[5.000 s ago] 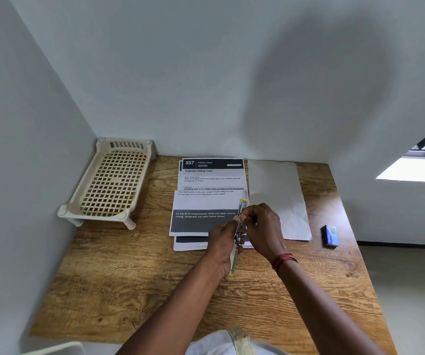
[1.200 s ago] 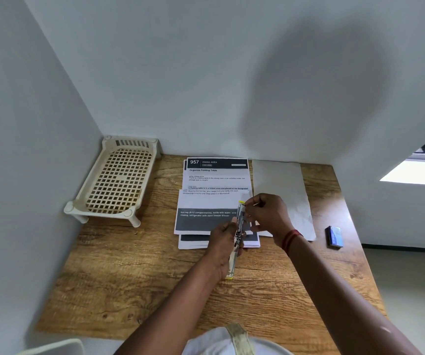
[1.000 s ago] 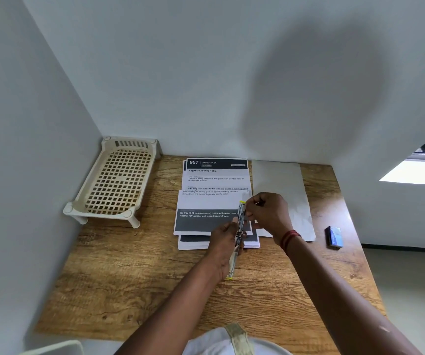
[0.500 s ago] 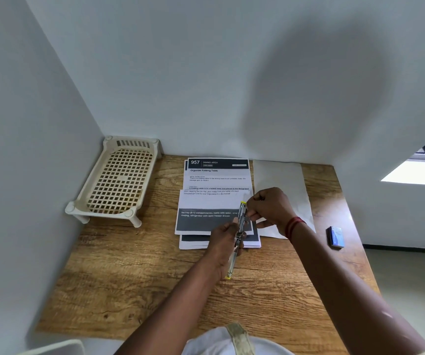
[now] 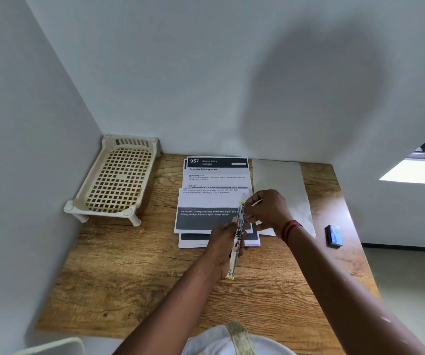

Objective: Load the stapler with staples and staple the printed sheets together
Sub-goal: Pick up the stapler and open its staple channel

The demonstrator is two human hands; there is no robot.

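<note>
My left hand (image 5: 222, 242) grips a slim metal stapler (image 5: 237, 242) with yellow ends, swung open lengthwise above the table. My right hand (image 5: 266, 210) pinches at the stapler's far end; whether it holds staples is too small to tell. Under both hands lies a stack of printed sheets (image 5: 214, 198) with dark header bands. A small blue staple box (image 5: 334, 235) rests on the table to the right.
A wooden table (image 5: 129, 278) fills a corner between two white walls. A cream lattice tray (image 5: 116, 180) on short legs stands at the back left. A blank white sheet (image 5: 280, 180) lies right of the printed stack. The table's right edge drops to the floor.
My right hand has shifted from the stapler's middle to its far yellow tip and keeps small pinching motions there. My left hand holds the stapler in the same place.
</note>
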